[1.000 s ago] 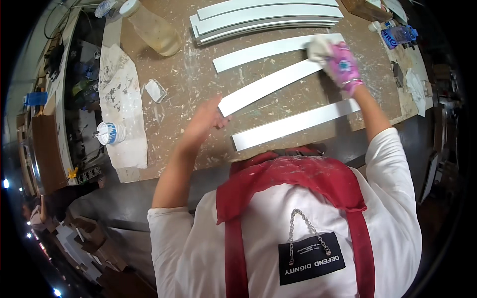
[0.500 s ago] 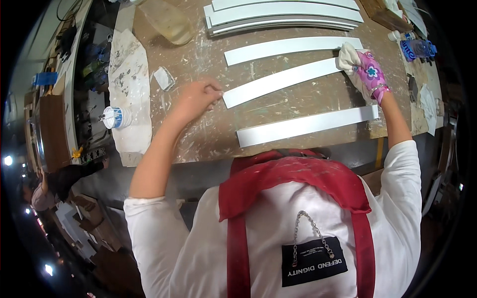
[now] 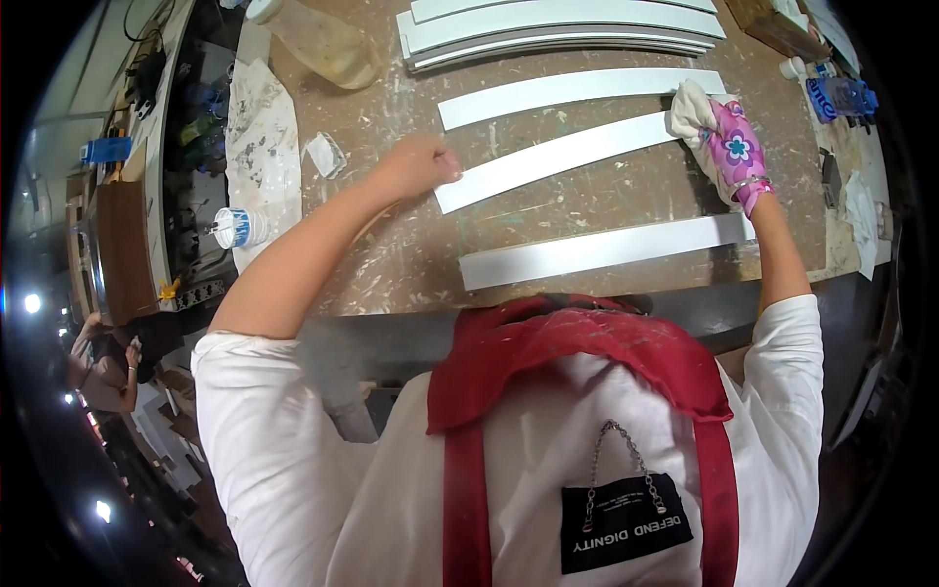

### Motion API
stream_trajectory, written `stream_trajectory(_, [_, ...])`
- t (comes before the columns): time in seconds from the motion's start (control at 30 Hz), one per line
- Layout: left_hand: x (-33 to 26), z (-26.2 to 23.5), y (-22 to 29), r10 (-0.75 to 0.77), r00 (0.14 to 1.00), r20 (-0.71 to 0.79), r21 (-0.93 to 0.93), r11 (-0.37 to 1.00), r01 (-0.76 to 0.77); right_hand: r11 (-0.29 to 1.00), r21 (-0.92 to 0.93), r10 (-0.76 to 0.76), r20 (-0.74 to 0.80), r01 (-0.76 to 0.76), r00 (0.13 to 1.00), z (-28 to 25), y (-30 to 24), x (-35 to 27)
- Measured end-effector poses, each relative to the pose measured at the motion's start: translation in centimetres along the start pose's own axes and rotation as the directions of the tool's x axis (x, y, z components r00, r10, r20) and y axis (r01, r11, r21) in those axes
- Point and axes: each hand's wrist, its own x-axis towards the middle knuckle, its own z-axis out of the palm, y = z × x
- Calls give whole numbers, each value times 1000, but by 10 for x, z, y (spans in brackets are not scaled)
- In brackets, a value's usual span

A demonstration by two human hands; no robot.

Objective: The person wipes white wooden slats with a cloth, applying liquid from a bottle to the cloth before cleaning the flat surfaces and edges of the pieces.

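Observation:
Three white strips lie apart across the worktable. My bare left hand (image 3: 419,167) is closed, its curled fingers at the left end of the middle strip (image 3: 567,157); whether they grip anything is hidden. My right hand (image 3: 736,147), in a pink flowered glove, is closed on a cream cloth (image 3: 693,112) pressed at this strip's right end. Beyond it lies the far strip (image 3: 577,93), its right end close to the cloth. The near strip (image 3: 606,249) lies by the table's front edge, its right end beside my right wrist.
A stack of white strips (image 3: 562,34) lies at the back of the stained worktable (image 3: 391,264). On the left are a cloudy jug (image 3: 323,47), a small white block (image 3: 325,155), a paint-marked sheet (image 3: 264,137) and a white cup (image 3: 240,227). A blue-labelled bottle (image 3: 841,98) lies right.
My left hand has moved slightly right and up, onto the left end of the middle strip, and its elbow has swung outward. My right hand keeps the cloth at the strip's right end.

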Motion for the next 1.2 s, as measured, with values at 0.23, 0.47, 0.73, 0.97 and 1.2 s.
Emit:
stream_trajectory(0.23, [-1, -3, 1, 87, 996, -16, 181, 980, -83, 1000, 7, 28, -2, -28, 1000, -2, 0, -3])
stream_trajectory(0.47, [-1, 3, 11, 11, 998, -58, 46, 999, -8, 995, -94, 31, -50, -36, 998, -7, -24, -7])
stream_trajectory(0.73, [58, 26, 69, 122, 993, -3, 116, 986, -121, 973, -216, 66, -93, -85, 993, -3, -13, -5])
stream_trajectory(0.97, [101, 57, 114, 260, 959, -112, 110, 962, -248, 957, -287, 27, -66, -44, 997, -7, -24, -1])
stream_trajectory(1.2, [-6, 21, 69, 269, 855, -444, 144, 963, -229, 999, -15, -48, -66, 47, 997, -27, 6, -9])
